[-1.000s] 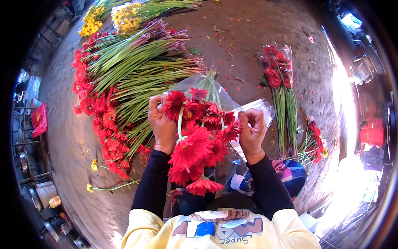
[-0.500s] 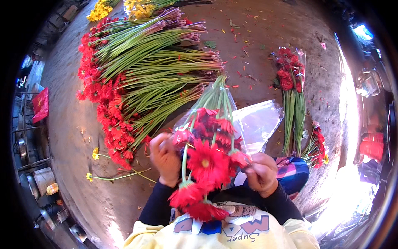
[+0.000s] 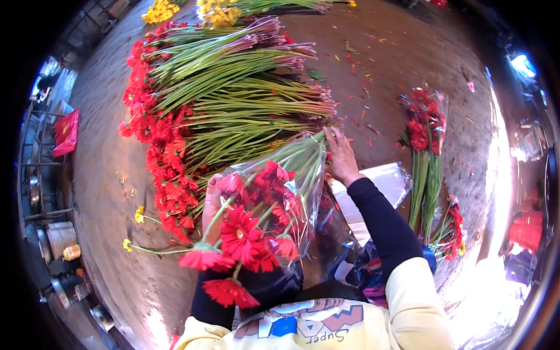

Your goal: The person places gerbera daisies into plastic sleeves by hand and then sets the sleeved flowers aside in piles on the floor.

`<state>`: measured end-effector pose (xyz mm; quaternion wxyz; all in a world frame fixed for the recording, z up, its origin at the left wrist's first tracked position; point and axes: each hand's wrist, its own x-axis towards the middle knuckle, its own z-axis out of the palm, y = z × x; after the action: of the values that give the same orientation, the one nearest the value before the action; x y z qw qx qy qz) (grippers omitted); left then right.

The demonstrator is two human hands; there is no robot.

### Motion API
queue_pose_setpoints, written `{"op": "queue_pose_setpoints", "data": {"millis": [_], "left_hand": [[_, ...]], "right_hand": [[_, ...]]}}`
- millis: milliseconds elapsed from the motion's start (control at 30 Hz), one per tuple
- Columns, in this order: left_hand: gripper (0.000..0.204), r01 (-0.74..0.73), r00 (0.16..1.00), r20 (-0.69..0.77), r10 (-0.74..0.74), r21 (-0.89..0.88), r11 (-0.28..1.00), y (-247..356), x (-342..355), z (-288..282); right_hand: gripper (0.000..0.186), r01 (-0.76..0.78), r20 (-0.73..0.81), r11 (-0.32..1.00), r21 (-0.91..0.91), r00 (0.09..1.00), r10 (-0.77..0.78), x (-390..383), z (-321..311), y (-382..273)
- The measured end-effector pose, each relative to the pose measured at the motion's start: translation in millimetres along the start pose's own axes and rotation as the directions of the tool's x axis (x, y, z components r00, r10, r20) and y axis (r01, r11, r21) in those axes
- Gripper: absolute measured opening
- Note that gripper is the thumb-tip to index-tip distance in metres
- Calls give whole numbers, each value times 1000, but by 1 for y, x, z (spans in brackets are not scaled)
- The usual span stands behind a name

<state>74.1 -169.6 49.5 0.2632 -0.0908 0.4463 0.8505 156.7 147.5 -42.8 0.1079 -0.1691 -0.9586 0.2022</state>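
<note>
A bunch of red gerberas [image 3: 241,233] in a clear plastic sleeve [image 3: 312,192] is in front of me, its heads toward my body and its stems pointing up and right. My right hand [image 3: 341,157] is closed around the stem ends at the far tip. Against the left side of the sleeve, my left hand [image 3: 212,201] supports the bunch from beneath; flowers and film cover part of its fingers. Several flower heads hang out of the sleeve's near opening.
A long pile of red gerberas [image 3: 245,87] lies to the left. Flat clear sleeves [image 3: 379,189] are under my right forearm. A wrapped red bunch [image 3: 424,151] lies at the right, beside loose red flowers [image 3: 452,227]. Yellow flowers [image 3: 219,13] lie at the far end.
My right hand has moved from the near flower heads to the stem ends. The bunch has swung so its heads sit further left. My left hand has shifted slightly left and under it.
</note>
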Motion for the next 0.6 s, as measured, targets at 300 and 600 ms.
{"op": "queue_pose_setpoints", "data": {"millis": [300, 600], "left_hand": [[23, -17, 999, -35, 1, -453, 891, 60, 81, -17], [36, -35, 932, 349, -100, 360, 932, -22, 99, 132]], "right_hand": [[41, 82, 212, 907, 412, 960, -184, 48, -44, -17], [43, -436, 473, 824, 363, 848, 240, -48, -118, 61]]}}
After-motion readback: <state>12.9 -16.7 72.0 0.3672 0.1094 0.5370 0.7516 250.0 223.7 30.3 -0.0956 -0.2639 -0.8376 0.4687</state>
